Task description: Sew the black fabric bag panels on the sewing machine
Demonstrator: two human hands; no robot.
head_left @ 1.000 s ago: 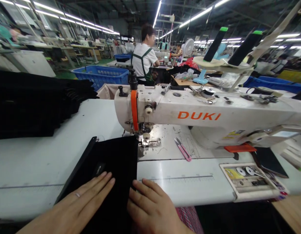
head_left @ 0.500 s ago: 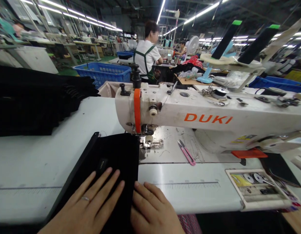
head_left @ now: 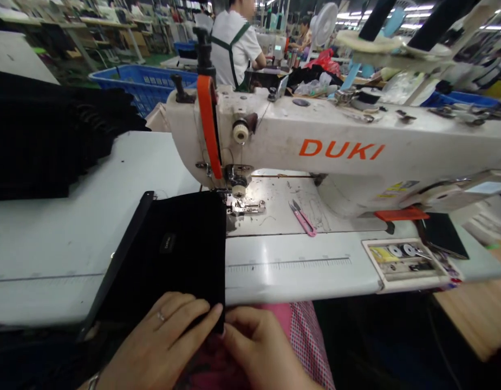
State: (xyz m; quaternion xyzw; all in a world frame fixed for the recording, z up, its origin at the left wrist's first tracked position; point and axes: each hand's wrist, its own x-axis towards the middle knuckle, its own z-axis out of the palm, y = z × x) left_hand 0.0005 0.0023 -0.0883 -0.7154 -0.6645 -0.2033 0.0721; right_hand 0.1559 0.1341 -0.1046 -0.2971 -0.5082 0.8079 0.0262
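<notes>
A black fabric panel point(head_left: 193, 254) with a small dark label point(head_left: 168, 243) lies on the sewing machine table, its far right corner beside the presser foot point(head_left: 239, 207). My left hand point(head_left: 164, 330), wearing a ring, grips the panel's near edge with bent fingers on top; its thumb is hidden. At the near right corner my right hand point(head_left: 256, 338) pinches the fabric edge between thumb and fingers, close beside the left fingertips. A dark strip point(head_left: 122, 254) runs along the panel's left side. Above stands the white sewing machine point(head_left: 274, 130).
Pink thread snips point(head_left: 302, 218) lie right of the presser foot. A parts tray point(head_left: 408, 265) with bobbins is set in the table at right. Stacked black fabric point(head_left: 51, 141) covers the far left. Beyond are a blue basket point(head_left: 144, 81) and a seated co-worker point(head_left: 234, 46).
Both hands have slid toward me to the panel's near right corner. The left fingers, spread flat before, are now bent, and the right hand pinches the edge. The view has tilted downward.
</notes>
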